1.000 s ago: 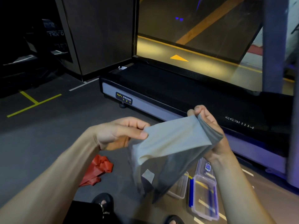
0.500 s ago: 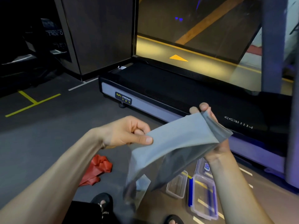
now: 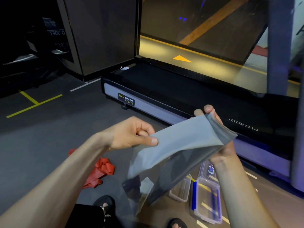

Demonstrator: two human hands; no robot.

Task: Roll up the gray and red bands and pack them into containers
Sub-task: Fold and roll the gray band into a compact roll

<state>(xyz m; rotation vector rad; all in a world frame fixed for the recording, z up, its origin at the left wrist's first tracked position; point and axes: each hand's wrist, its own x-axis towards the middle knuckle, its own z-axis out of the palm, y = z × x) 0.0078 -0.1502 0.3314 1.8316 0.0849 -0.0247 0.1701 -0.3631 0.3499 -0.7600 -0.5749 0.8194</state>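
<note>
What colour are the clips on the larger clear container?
Blue, on the larger container; head view.

Dark gray rubber floor [image 3: 49, 137] lies open to the left, with only the crumpled red band [image 3: 98, 171] on it near the left forearm. Ahead, the long black treadmill deck [image 3: 172, 89] walls off the far side. The stretched thin gray band [image 3: 172, 145] hangs over the two clear plastic containers [image 3: 205, 195], screening the way down to them. Black sandals [image 3: 105, 204] stand below.
</note>
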